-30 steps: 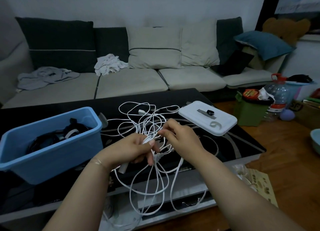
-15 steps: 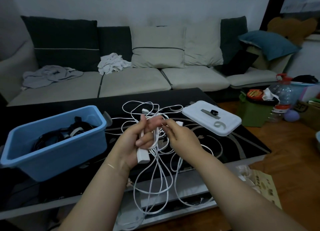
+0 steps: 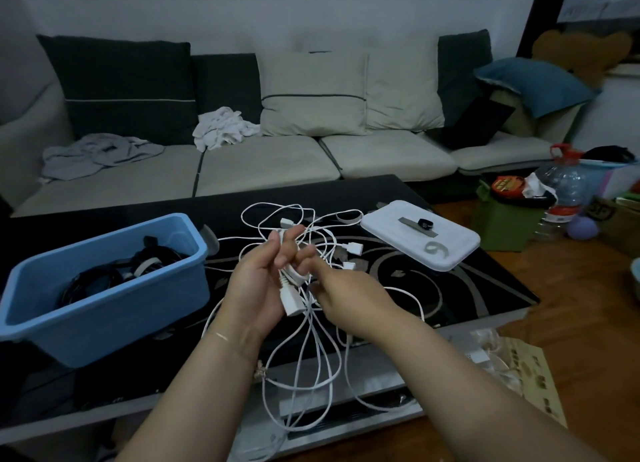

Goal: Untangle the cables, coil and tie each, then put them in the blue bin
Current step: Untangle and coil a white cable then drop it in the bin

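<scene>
A tangle of white cables (image 3: 313,340) lies partly on the black glass table (image 3: 467,288) and hangs in loops over its front edge. My left hand (image 3: 258,281) holds a white plug end and several strands against its palm, fingers curled round them. My right hand (image 3: 341,290) sits just to the right and pinches a strand close to the left fingers. The blue bin (image 3: 104,309) stands on the table's left part, with dark coiled cables (image 3: 117,271) inside.
A white lid (image 3: 450,254) with small ties and a dark clip lies at the table's right rear. A sofa with cushions and clothes runs behind. A water bottle (image 3: 562,184), a green bag and boxes stand on the floor to the right.
My left hand has turned palm up and lifted the plug and strands higher. My right hand has dropped slightly and shifted along the strand. The hanging loops have swung closer together.
</scene>
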A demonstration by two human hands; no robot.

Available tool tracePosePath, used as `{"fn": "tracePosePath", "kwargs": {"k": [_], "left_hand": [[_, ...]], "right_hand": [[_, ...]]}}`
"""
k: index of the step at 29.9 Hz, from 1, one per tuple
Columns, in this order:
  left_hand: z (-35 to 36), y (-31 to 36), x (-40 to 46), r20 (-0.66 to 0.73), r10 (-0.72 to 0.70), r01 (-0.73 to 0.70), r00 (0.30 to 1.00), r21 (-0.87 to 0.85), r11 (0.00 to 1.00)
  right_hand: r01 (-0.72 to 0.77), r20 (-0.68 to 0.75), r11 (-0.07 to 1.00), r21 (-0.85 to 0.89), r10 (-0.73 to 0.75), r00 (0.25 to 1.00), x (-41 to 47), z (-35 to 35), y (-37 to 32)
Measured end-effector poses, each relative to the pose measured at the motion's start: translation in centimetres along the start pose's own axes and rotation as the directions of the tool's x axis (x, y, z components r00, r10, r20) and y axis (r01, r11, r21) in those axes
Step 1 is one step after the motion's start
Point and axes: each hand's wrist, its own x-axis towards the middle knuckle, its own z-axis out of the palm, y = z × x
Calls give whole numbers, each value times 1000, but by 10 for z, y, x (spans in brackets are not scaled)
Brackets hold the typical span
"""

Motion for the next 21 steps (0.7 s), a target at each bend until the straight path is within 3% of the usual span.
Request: {"fn": "tracePosePath", "kwargs": {"k": [6, 9, 11, 13, 15, 16, 19, 21], "left_hand": [[-1, -4, 4, -77, 233, -202, 969, 289, 936], [-1, -10, 7, -49, 328, -245, 943, 564, 789], [-4, -15, 7, 19, 404, -276, 914, 760, 588], [-13, -20, 8, 144, 476, -295, 868, 920, 259], [-23, -18, 9, 234, 486, -236, 842, 970, -60], [-26, -16, 10, 246, 473, -191, 846, 968, -162], [-30, -11, 12, 246, 357, -105, 901, 923, -371], [-31, -11, 11, 267, 244, -141, 932, 890, -434]], "right_hand": [[35, -8, 999, 35, -35, 999, -3, -2, -10], [44, 9, 997, 65, -44, 999, -2, 0, -11], [29, 19, 996, 83, -31, 999, -1, 1, -12], [22, 19, 997, 81, -24, 1000, 0, 2, -15], [13, 17, 998, 59, -14, 1000, -1, 2, -17], [5, 22, 998, 57, -7, 1000, 0, 2, -17], [-21, 8, 994, 108, 21, 1000, 1, 1, -11], [-23, -22, 987, 157, 27, 999, 2, 0, -5]]}}
